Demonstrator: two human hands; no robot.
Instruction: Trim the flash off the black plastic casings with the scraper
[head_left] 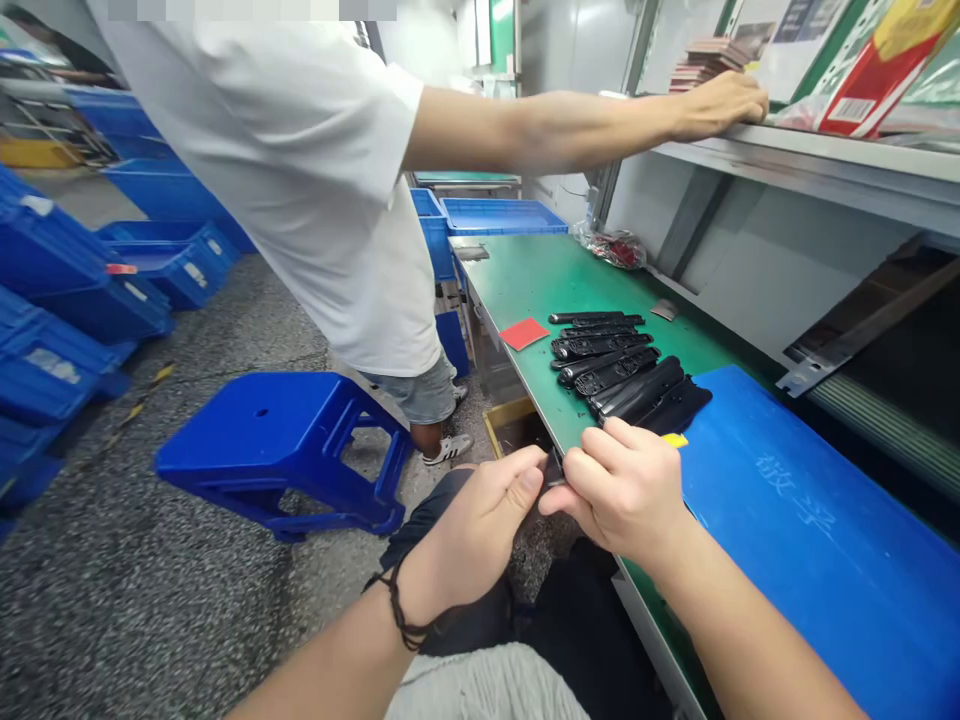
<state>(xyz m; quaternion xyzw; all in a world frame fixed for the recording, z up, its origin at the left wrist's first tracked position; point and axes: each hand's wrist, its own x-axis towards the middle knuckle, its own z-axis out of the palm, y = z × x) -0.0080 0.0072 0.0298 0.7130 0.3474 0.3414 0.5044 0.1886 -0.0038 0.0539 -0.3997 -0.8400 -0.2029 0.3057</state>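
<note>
My left hand (487, 520) and my right hand (626, 490) meet in front of me at the table's edge. Between their fingertips is a small dark piece (553, 468), pinched from both sides; most of it is hidden by the fingers. Just beyond the hands, several long black plastic parts (611, 360) lie in a row on the green tabletop (517, 275). A red card (524, 333) rests at the table edge left of them. Close to my right hand, a bit of yellow (675, 440) shows beside the blue sheet (780, 480).
A person in a white shirt (300, 170) stands at the left, one arm stretched to the shelf (810, 150). A blue stool (262, 430) stands on the floor. Blue crates (56, 365) are stacked at far left. A yellowish box (510, 415) sits below the table edge.
</note>
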